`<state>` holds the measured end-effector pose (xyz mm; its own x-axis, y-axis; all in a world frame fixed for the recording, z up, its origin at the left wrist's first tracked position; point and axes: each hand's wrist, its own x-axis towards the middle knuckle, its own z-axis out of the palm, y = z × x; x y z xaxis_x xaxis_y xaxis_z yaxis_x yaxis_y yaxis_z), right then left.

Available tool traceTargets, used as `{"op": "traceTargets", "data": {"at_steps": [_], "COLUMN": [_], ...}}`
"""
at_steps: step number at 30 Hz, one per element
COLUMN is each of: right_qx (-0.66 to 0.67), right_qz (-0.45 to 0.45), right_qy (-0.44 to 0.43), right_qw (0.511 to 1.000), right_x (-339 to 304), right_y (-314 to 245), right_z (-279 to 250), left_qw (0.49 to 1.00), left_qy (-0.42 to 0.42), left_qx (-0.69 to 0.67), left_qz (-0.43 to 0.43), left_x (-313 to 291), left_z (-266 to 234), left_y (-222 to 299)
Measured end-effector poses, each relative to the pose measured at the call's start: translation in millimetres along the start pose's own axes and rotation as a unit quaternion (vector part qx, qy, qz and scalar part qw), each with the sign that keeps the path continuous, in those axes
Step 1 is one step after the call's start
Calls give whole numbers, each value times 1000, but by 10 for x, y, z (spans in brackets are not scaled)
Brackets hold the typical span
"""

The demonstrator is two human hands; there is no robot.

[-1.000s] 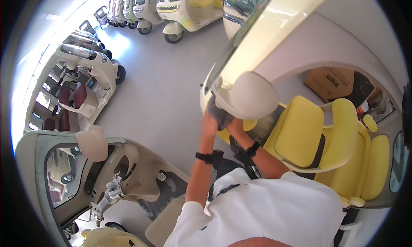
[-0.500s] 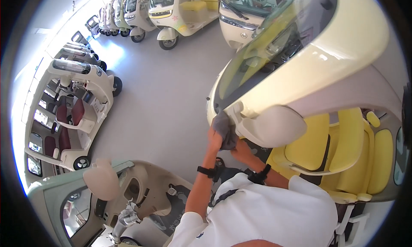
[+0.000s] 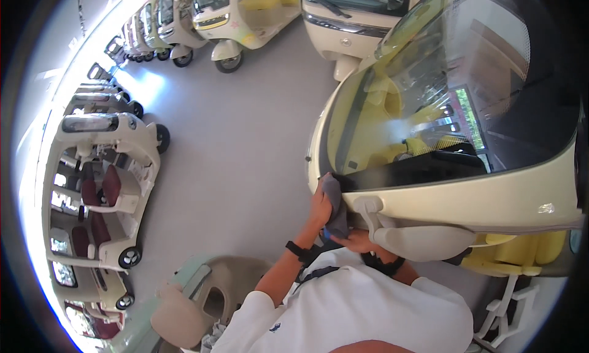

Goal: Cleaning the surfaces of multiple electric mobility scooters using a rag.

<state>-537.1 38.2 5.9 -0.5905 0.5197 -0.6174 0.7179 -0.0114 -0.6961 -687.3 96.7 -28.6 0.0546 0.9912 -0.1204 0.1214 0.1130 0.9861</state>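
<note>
A dark grey cloth [image 3: 336,209] is bunched at the front corner of a cream three-wheeled vehicle [image 3: 442,201], just below its windshield [image 3: 380,132]. Wrapped on the upper part of the cloth is my left hand [image 3: 320,204], close to the vehicle's edge. My right hand [image 3: 356,239] closes on the lower end of the cloth, beside the stalk of the beige side mirror [image 3: 423,242]. A small bit of blue [image 3: 327,233] shows between the hands; I cannot make out what it is. The cloth hides some of the fingers.
A pale green and beige vehicle with a round mirror [image 3: 178,319] stands close at my lower left. Further left is a row of white vehicles with dark red seats [image 3: 110,181]. More three-wheelers [image 3: 228,31] line the far side. Grey floor [image 3: 233,138] lies between them.
My view has shifted toward the vehicle's front, and more windshield shows. Both hands with the cloth have moved from beside the mirror to the corner under the windshield. Blue now shows near the cloth.
</note>
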Motion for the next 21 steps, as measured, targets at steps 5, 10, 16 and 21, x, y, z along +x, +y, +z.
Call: {"op": "traceTargets", "data": {"at_steps": [5,10,16,21], "right_qx": [105,210,352,256], "right_qz": [-162,-141,-135,-77], "right_qy": [107,142,381,345], "right_qw": [975,957,844,900], "right_x": [18,7,260,581], "right_y": [-76,-356,-745,-1178], "right_z": [318,170,-267,-726], "left_qw": [989,971,960,971], "left_qy": [-106,-230,-218,-171], "left_qx": [65,58,52,-81], "left_qz": [75,-33,167,-148], "left_x": [-138,150,534,732], "left_z": [-133,-299,-281,-818], "left_y": [-88,326,645,544]}}
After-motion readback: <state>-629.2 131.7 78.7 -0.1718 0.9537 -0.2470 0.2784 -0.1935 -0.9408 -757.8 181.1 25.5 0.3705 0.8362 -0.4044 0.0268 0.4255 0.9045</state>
